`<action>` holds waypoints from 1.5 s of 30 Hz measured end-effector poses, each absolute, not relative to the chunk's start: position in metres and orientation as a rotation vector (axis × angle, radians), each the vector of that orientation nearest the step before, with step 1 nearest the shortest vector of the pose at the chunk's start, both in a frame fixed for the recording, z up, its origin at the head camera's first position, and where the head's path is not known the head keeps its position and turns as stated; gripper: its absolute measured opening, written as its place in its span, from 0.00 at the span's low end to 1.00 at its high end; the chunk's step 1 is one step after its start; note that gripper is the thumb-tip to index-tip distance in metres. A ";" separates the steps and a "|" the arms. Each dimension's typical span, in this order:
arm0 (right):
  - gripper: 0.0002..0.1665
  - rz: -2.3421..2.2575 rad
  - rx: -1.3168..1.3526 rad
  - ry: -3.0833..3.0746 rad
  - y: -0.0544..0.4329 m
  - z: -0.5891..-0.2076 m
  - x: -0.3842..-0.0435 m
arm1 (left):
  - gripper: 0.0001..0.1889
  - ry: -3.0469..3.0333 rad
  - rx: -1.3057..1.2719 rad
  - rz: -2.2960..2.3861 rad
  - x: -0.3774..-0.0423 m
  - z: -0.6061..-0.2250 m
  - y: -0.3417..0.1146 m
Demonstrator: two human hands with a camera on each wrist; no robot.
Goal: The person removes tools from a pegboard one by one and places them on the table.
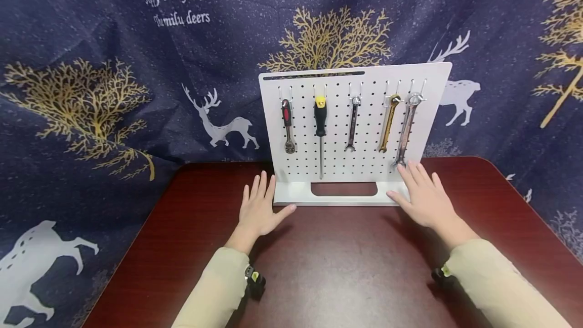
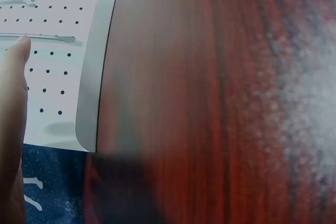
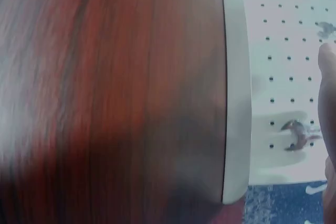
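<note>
A white pegboard stand [image 1: 300, 115] stands upright at the back of the table. From its hooks hang a ratchet wrench [image 1: 288, 128] with a red and black handle, a screwdriver [image 1: 321, 115] with a yellow-topped black handle, a small wrench [image 1: 352, 123], a gold-coloured wrench [image 1: 388, 124] and a longer silver wrench [image 1: 407, 128]. My left hand [image 1: 258, 209] is spread with straight fingers by the stand's left lower corner, its thumb toward the base. Fingers spread too, my right hand [image 1: 423, 194] is at the right lower corner, fingertips overlapping the silver wrench's lower end. Neither hand holds anything.
The dark red wooden table [image 1: 337, 267] reaches from the stand toward me. Behind it hangs a blue cloth [image 1: 218, 75] printed with deer and gold trees. A rectangular opening [image 1: 343, 189] is cut in the stand's base. Small dark wrist cameras [image 1: 256, 285] sit below both sleeves.
</note>
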State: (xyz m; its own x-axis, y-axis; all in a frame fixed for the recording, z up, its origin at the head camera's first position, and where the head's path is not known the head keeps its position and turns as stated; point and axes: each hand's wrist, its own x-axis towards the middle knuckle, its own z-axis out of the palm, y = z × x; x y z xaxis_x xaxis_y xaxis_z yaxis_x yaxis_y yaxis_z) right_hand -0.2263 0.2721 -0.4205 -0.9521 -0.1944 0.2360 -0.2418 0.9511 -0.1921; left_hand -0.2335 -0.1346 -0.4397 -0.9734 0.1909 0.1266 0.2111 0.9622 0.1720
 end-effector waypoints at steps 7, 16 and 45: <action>0.47 0.372 0.368 -2.848 0.252 -0.424 -0.231 | 0.54 -2.993 -0.303 -0.319 -0.237 -0.437 -0.135; 0.43 0.498 0.457 -2.758 0.220 -0.418 -0.236 | 0.52 -2.952 -0.300 -0.406 -0.244 -0.431 -0.135; 0.28 1.281 0.546 -2.588 0.099 -0.386 -0.267 | 0.37 -2.589 -0.307 -1.073 -0.277 -0.372 -0.133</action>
